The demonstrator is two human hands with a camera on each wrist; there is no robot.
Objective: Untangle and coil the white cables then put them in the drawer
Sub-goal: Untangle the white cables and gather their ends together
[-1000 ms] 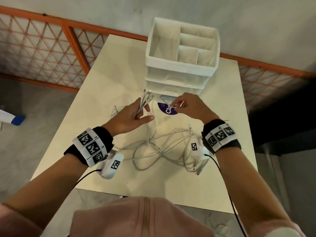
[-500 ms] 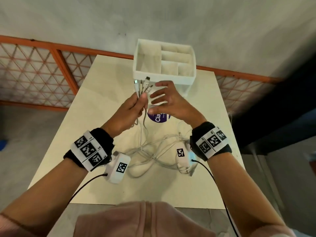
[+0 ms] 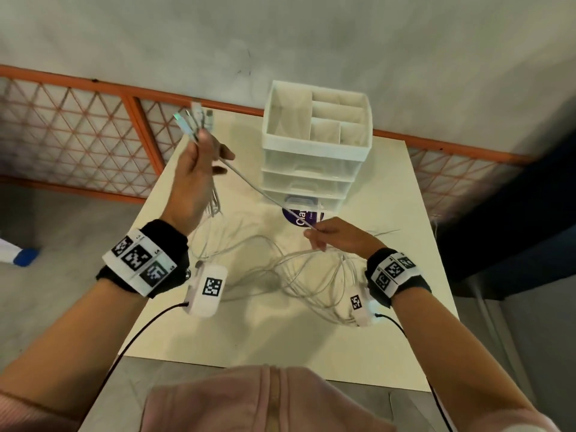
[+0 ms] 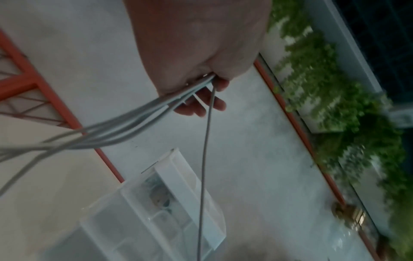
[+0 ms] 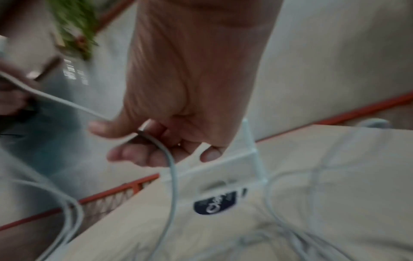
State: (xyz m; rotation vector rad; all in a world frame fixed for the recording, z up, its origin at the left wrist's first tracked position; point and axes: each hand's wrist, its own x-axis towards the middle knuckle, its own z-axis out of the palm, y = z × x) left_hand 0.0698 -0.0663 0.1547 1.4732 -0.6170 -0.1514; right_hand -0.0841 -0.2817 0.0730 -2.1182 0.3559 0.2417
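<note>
My left hand (image 3: 199, 169) is raised over the table's far left and grips a bunch of white cable ends (image 3: 194, 121), plugs sticking up; the bundle (image 4: 134, 121) trails from the fist in the left wrist view. One white cable (image 3: 265, 194) runs taut from that hand down to my right hand (image 3: 330, 238), which pinches it between thumb and fingers (image 5: 138, 151). The other cables lie in a loose tangle (image 3: 299, 275) on the table between my wrists. The white drawer unit (image 3: 314, 157) stands at the far side, its drawers closed.
The cream table (image 3: 280, 338) carries a round purple sticker (image 3: 300, 218) in front of the drawer unit. An orange lattice fence (image 3: 78, 135) runs behind the table along a grey wall. A blue and white object (image 3: 18, 255) lies on the floor at left.
My left hand has lifted the cable ends up and to the left. My right hand has dropped toward me and now pinches a single cable, drawn taut between the hands.
</note>
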